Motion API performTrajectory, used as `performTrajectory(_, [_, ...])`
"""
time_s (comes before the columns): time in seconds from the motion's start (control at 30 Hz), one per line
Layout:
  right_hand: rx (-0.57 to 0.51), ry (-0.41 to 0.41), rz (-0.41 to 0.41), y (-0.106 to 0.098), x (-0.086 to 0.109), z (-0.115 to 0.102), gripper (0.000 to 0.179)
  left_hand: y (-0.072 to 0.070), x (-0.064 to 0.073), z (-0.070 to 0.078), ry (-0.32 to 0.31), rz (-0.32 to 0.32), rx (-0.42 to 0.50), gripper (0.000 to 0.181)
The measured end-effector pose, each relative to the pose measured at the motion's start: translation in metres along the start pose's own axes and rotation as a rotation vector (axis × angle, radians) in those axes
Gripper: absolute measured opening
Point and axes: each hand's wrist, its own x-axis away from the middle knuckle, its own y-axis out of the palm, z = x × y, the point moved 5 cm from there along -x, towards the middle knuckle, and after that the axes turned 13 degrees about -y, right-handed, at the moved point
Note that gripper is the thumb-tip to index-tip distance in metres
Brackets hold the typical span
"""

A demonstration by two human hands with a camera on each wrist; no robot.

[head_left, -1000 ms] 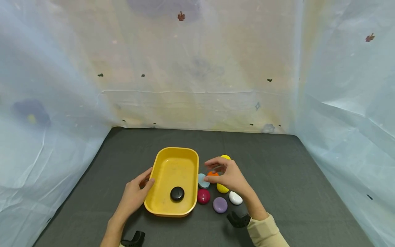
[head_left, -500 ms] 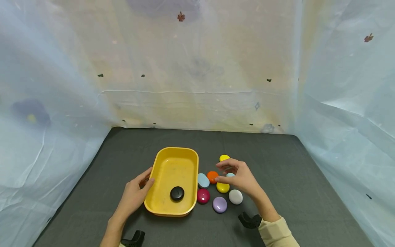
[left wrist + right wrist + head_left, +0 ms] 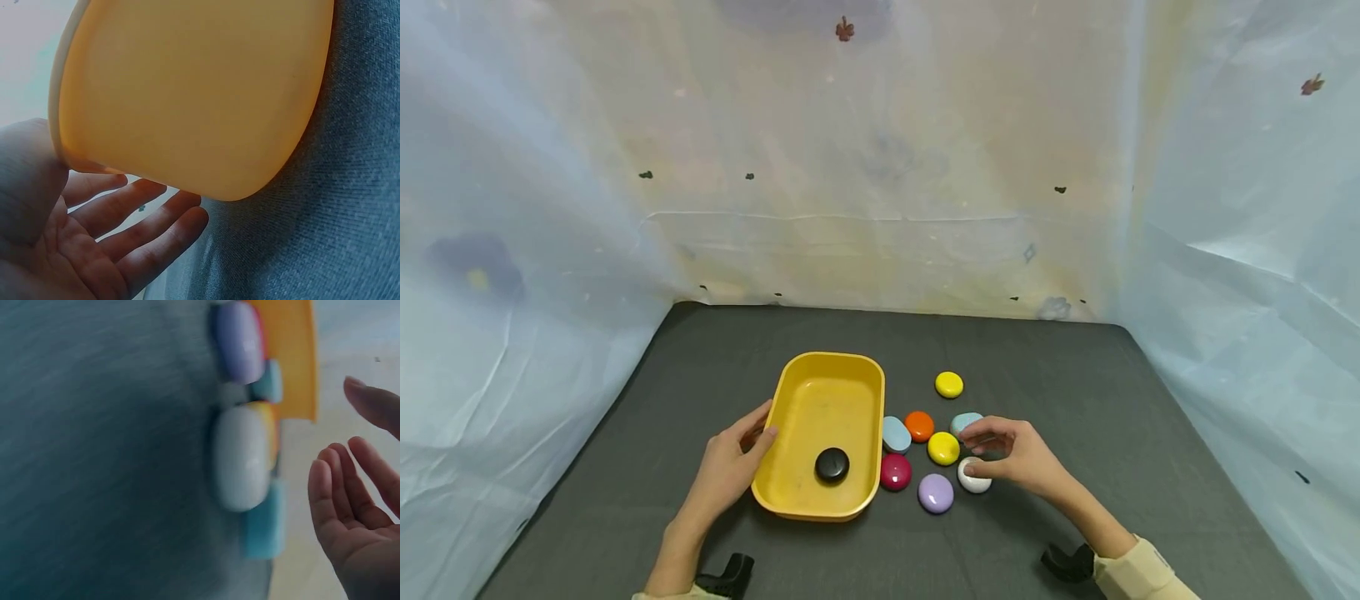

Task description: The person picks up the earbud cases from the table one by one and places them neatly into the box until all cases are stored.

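Note:
My left hand (image 3: 727, 464) grips the left rim of a yellow tray (image 3: 808, 508), thumb over the edge and fingers along the outside. In the left wrist view the fingers (image 3: 165, 234) reach below the tray wall (image 3: 187, 94). Inside the tray lies one glossy black pebble (image 3: 832, 466). My right hand (image 3: 1018, 457) hovers with thumb and fingers apart, holding nothing. It overlaps a white pebble (image 3: 973, 479) and a pale blue pebble (image 3: 964, 422) in the head view. The right wrist view has the white pebble (image 3: 240, 459) left of the spread fingers (image 3: 322, 484).
Beside the tray's right wall lie a light blue pebble (image 3: 895, 434), a dark red one (image 3: 895, 472) and an orange one (image 3: 919, 426). Two yellow pebbles (image 3: 943, 448) and a purple one (image 3: 936, 494) lie farther right. Patterned sheeting (image 3: 880, 167) encloses the grey table (image 3: 1037, 358).
My right hand has moved right and toward me, from near the light blue pebble to over the white one, uncovering the orange and yellow pebbles. The left hand and tray stay put.

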Motion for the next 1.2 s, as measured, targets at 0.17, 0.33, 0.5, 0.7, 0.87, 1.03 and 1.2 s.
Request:
performTrajectory(0.17, [0.051, 0.016, 0.001, -0.008, 0.014, 0.011, 0.045, -0.001, 0.001, 0.002, -0.002, 0.004, -0.004, 0.052])
performTrajectory(0.33, [0.102, 0.024, 0.009, -0.014, 0.019, 0.017, 0.046, -0.002, 0.004, 0.003, 0.001, 0.004, 0.012, 0.051])
performTrajectory(0.5, [0.119, 0.038, -0.013, -0.016, 0.021, 0.02, 0.045, -0.001, 0.003, 0.002, 0.002, 0.003, 0.016, 0.051])
performTrajectory(0.7, [0.15, 0.039, -0.048, -0.015, 0.021, 0.02, 0.044, 0.0, 0.001, 0.001, 0.003, 0.012, 0.0, 0.051])
performTrajectory(0.87, [0.139, 0.044, -0.068, -0.014, 0.021, 0.022, 0.043, 0.0, 0.001, 0.001, 0.001, 0.014, -0.005, 0.051])
performTrajectory(1.03, [0.11, 0.049, -0.089, -0.011, 0.022, 0.026, 0.042, 0.001, 0.0, 0.001, 0.008, 0.01, -0.002, 0.051])
performTrajectory(1.2, [0.107, 0.052, -0.099, -0.009, 0.023, 0.03, 0.044, 0.0, 0.0, 0.002, 0.013, 0.012, -0.004, 0.051])
